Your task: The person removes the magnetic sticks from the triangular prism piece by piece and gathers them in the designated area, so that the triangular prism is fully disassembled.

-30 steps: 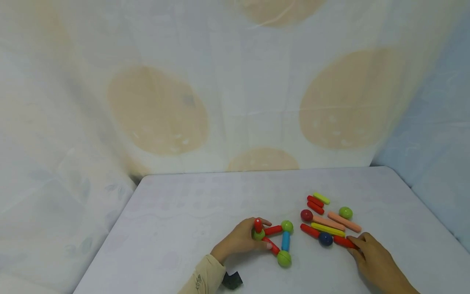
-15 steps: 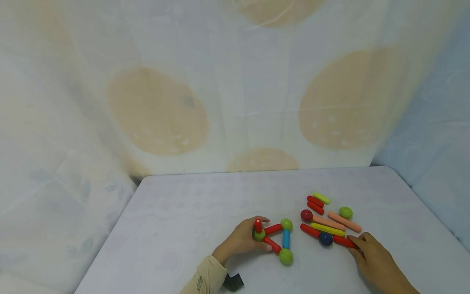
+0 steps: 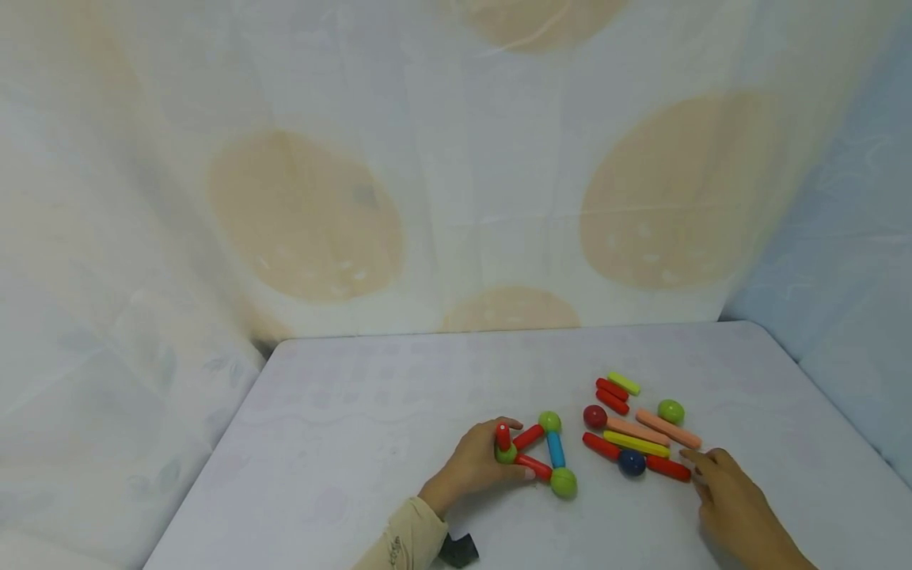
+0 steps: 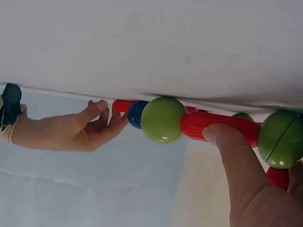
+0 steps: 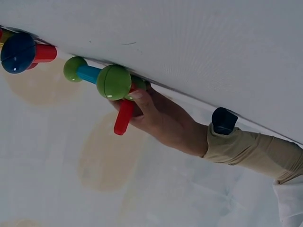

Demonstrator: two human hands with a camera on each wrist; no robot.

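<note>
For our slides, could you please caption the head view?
Left hand grips a ball-and-rod triangle; right hand rests beside loose coloured rods.

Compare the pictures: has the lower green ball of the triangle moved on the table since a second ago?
Yes. The lower green ball has swung right and slightly away from the camera, closer to the dark blue ball, which stayed put.

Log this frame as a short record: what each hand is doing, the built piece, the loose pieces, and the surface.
left hand: grips the built piece at its left green ball, thumb on a red stick
built piece: triangle of three green balls joined by two red sticks and a blue stick, with one more red stick standing up from the gripped ball
right hand: fingers relaxed, fingertips by the end of a loose red stick; contact unclear
loose pieces: red, yellow and pink sticks, plus red, dark blue and green balls
surface: pale table
</note>
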